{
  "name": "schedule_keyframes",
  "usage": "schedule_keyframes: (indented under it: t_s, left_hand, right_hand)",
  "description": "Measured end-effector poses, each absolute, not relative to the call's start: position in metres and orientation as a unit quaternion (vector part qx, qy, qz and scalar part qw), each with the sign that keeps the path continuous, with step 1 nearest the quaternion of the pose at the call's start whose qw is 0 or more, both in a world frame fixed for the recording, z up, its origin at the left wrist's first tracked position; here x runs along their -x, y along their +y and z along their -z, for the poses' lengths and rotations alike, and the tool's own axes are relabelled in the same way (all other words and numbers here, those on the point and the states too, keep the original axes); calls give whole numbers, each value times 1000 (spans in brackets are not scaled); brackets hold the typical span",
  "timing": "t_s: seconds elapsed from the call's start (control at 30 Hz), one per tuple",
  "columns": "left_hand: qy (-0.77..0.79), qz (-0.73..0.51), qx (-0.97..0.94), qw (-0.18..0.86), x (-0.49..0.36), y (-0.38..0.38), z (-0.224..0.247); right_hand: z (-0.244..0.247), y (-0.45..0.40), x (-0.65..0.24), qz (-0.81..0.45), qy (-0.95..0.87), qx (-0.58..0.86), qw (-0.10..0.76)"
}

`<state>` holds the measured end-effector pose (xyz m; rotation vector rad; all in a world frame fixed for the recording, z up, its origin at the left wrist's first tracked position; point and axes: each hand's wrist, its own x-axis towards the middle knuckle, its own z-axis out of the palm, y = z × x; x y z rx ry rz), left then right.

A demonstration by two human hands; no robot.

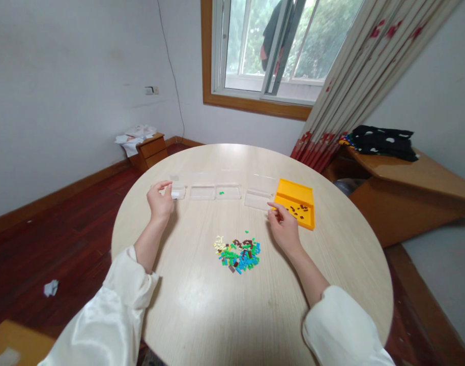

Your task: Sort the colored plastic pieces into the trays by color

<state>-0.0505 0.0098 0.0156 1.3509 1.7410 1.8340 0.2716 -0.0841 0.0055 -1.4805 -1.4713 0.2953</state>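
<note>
A pile of small blue, green, brown and cream bricks [240,254] lies on the round table. My left hand [161,200] is raised beside the leftmost clear box [178,192], its thumb and fingers brought together; anything between them is too small to make out. My right hand [284,223] hovers by the front left corner of the yellow box [311,213], fingers curled in a pinch, contents unclear. Dark brown pieces lie in the yellow box. A green piece [222,193] sits in a middle clear box [232,197]. Another clear box [257,200] is left of the yellow one.
One more clear box [202,192] stands in the row on the pale round table [202,305]. A stray green brick [246,232] lies behind the pile. Beyond the table are a small cabinet [152,150] at left, and a curtain [347,76] and wooden desk [427,188] at right.
</note>
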Motion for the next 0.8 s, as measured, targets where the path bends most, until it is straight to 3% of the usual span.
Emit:
schedule_keyframes:
  t_s: [0.17, 0.8]
  left_hand:
    - [629, -607, -479, 83, 56, 13, -9]
    - [654, -599, -452, 96, 50, 14, -6]
  right_hand:
    - [-5, -85, -271, -131, -613, 605, 490]
    - [-11, -94, -253, -158, -687, 542, 457]
